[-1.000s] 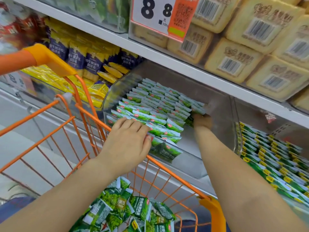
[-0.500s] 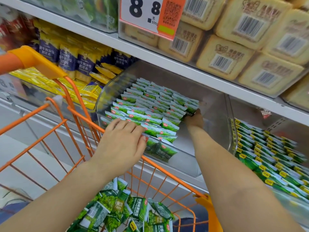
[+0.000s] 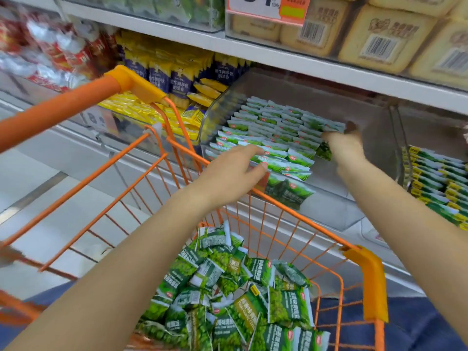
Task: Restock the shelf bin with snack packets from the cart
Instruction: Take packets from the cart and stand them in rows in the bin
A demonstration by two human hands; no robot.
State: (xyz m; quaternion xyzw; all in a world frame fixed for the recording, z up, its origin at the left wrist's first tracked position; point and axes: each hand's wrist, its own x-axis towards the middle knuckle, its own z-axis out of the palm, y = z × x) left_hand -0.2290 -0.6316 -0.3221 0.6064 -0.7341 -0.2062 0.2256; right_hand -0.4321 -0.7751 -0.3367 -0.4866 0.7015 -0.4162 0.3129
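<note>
packets in cart [image 3: 283, 304]: "Flavor" (partly blurred) | price tag [image 3: 268, 8]: "500g"

Bright, even store light on my feed, no hard shadows. Motion blur heaviest left of the cart handle [image 3: 58, 110]; wide-angle bending at edges.

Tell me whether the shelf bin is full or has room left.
Room left: packets fill the left and middle of the bin; its right side shows bare floor.
</note>
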